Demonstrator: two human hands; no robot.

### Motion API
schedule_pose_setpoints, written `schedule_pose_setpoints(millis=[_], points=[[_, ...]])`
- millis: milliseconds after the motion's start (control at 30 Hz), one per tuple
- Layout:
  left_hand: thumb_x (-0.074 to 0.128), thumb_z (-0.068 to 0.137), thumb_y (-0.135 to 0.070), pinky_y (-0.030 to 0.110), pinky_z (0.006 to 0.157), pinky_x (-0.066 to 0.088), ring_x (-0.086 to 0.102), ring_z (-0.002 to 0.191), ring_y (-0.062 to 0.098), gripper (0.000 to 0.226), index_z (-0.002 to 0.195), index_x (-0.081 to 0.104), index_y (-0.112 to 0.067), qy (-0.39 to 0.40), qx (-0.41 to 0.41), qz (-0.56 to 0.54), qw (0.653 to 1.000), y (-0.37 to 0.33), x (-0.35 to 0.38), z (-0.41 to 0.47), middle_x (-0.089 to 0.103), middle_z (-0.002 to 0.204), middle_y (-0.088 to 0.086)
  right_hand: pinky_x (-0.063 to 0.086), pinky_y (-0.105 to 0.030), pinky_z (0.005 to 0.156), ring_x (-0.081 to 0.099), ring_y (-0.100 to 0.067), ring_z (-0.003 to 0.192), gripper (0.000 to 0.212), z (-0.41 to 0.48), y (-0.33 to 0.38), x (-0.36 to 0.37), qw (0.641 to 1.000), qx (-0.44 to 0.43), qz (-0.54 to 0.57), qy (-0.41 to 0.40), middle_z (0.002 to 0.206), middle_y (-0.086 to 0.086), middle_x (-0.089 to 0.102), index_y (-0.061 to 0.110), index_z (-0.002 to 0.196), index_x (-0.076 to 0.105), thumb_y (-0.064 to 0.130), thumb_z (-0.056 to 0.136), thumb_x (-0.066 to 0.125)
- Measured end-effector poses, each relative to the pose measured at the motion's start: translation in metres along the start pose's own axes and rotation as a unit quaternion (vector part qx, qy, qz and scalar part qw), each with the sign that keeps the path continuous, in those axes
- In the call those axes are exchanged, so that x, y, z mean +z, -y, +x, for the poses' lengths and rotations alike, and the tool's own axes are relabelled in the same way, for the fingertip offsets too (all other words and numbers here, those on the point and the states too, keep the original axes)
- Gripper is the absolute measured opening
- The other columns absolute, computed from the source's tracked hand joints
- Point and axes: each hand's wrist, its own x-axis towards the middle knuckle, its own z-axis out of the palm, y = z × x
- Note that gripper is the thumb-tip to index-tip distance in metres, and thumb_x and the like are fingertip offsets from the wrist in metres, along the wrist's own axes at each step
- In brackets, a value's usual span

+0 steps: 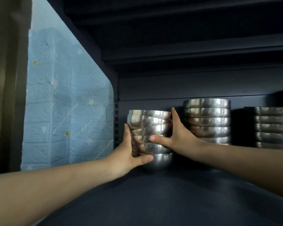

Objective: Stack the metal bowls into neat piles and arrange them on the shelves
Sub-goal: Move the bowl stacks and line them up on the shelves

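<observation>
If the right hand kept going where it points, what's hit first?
The right hand would slip between its held bowl pile and the middle pile; likely the shelf's back panel first, depth unclear.

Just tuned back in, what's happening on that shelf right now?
A person holds the left pile of metal bowls between the left hand and right hand. It stands on the dark shelf, its upper bowls tilted unevenly. A middle pile and a right pile stand beside it, looking straighter.
</observation>
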Motion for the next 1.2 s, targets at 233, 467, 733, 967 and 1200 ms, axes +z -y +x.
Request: schedule_pose_setpoints(millis=[233, 467, 733, 967, 1200], points=[[0.068, 0.080, -0.035, 0.009, 0.101, 0.018, 0.019, 0.124, -0.008, 0.120, 0.137, -0.037, -0.025, 0.008, -0.001, -0.011, 1.000, 0.018, 0.000, 0.029, 0.018, 0.150, -0.015, 0.019, -0.020, 0.105, 0.015, -0.013, 0.145, 0.134, 0.022, -0.018, 0.011, 1.000, 0.018, 0.003, -0.018, 0.160, -0.001, 0.005, 0.022, 0.147, -0.023, 0.052, 0.064, 0.077], [0.075, 0.052, -0.068, 0.018, 0.107, 0.021, 0.023, 0.137, 0.000, 0.140, 0.141, -0.027, -0.034, -0.044, 0.008, -0.080, 0.996, 0.038, 0.008, 0.033, 0.025, 0.143, -0.021, 0.016, -0.016, 0.106, 0.015, -0.005, 0.143, 0.134, 0.020, -0.025, 0.013, 0.999, 0.019, 0.041, -0.027, 0.159, 0.006, 0.012, 0.022, 0.146, -0.025, 0.050, 0.061, 0.075], [0.062, 0.055, -0.080, 0.029, 0.107, 0.037, 0.048, 0.119, -0.002, 0.098, 0.133, 0.039, -0.026, -0.036, -0.020, -0.118, 0.992, 0.042, 0.005, 0.035, 0.056, 0.123, -0.020, 0.025, -0.019, 0.110, 0.029, -0.006, 0.139, 0.146, 0.017, -0.030, 0.010, 0.996, 0.061, 0.054, 0.020, 0.154, 0.009, 0.029, 0.018, 0.151, -0.013, 0.063, 0.046, 0.079], [0.057, 0.060, -0.069, 0.013, 0.081, 0.039, 0.053, 0.094, -0.004, 0.061, 0.107, 0.050, -0.030, -0.041, -0.037, -0.115, 0.992, 0.038, 0.008, 0.034, 0.059, 0.092, -0.022, 0.039, -0.026, 0.105, 0.050, -0.005, 0.123, 0.134, 0.020, -0.037, 0.010, 0.996, 0.067, 0.046, 0.023, 0.132, 0.015, 0.054, 0.024, 0.145, 0.021, 0.066, 0.035, 0.084], [0.050, 0.057, -0.063, 0.023, 0.084, 0.046, 0.054, 0.089, -0.003, 0.063, 0.108, 0.048, -0.027, -0.057, -0.013, -0.126, 0.990, 0.034, 0.010, 0.033, 0.058, 0.089, -0.016, 0.046, -0.022, 0.098, 0.054, 0.001, 0.114, 0.110, 0.013, -0.041, 0.018, 0.990, 0.052, 0.133, 0.005, 0.123, 0.018, 0.056, 0.024, 0.140, 0.028, 0.047, 0.048, 0.083]])
